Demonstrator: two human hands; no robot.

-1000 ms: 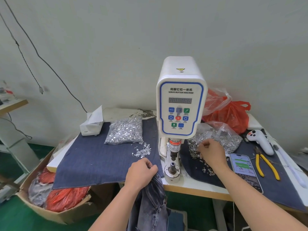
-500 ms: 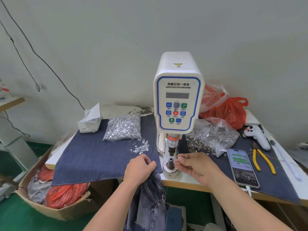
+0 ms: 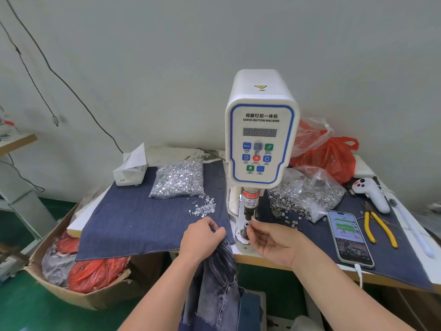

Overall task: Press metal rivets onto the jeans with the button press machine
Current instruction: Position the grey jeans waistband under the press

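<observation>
A white servo button machine [image 3: 261, 130] stands at the middle of the table, its punch over a round lower die [image 3: 245, 229]. My left hand [image 3: 201, 237] grips the top edge of faded blue jeans [image 3: 218, 290] that hang below the table's front edge, just left of the die. My right hand [image 3: 270, 240] sits at the die, its fingertips pinching a small rivet part against it. A bag of silver rivet pins [image 3: 179, 179] lies left of the machine, with loose pins [image 3: 204, 207] nearer. A bag of dark rivet caps [image 3: 307, 193] lies to the right.
Denim cloth [image 3: 133, 220] covers the tabletop. A phone [image 3: 348, 237], yellow pliers [image 3: 379, 225] and a white handheld controller [image 3: 372, 194] lie at the right. A red plastic bag [image 3: 329, 156] and a tissue pack [image 3: 130, 168] sit at the back. A cardboard box [image 3: 78, 280] stands low left.
My right hand left the pile of rivet caps at the right and came to the machine's lower die. My left hand kept its grip on the jeans.
</observation>
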